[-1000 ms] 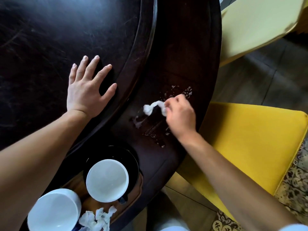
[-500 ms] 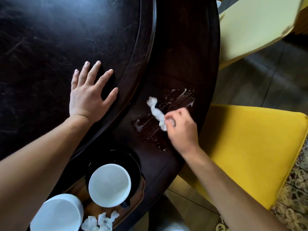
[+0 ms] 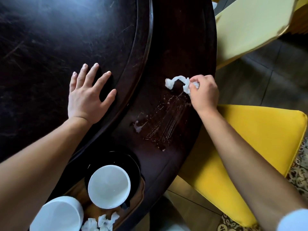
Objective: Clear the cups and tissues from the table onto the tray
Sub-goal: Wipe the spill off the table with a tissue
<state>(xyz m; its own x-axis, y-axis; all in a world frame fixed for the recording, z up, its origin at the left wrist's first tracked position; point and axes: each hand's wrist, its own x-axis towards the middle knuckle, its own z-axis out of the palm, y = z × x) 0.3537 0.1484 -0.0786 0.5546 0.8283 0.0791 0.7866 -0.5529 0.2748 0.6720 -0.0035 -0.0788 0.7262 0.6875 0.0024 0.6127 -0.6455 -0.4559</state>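
The right hand (image 3: 204, 93) pinches a twisted, damp-looking tissue (image 3: 180, 83) at one end, near the outer edge of the dark wooden surface (image 3: 175, 39); the tissue's free end curls leftward just above or on the wood, I cannot tell which. Below it lies a streaked wet smear (image 3: 164, 125), which suggests the tissue is held bunched so it can mop the spill before it goes with the rest.

The left hand (image 3: 88, 99) is spread flat, fingers apart, gripping nothing. It presses on the raised round centre panel (image 3: 58, 47), probably to brace the body while the other arm reaches across.

At the near edge sits a wooden tray (image 3: 133, 205), only partly in view. On it I count two white cups: one (image 3: 109, 186) standing in a black saucer (image 3: 131, 161), the other (image 3: 58, 214) to its left at the bottom border. Beside them lie crumpled tissues (image 3: 101, 222), apparently two or three wads; the frame cuts them off, so the count is unsure. That leaves the single tissue in the right hand as the only task item visible off the tray.

Two yellow chairs stand on the right, one bright (image 3: 250, 147), one pale (image 3: 250, 25).
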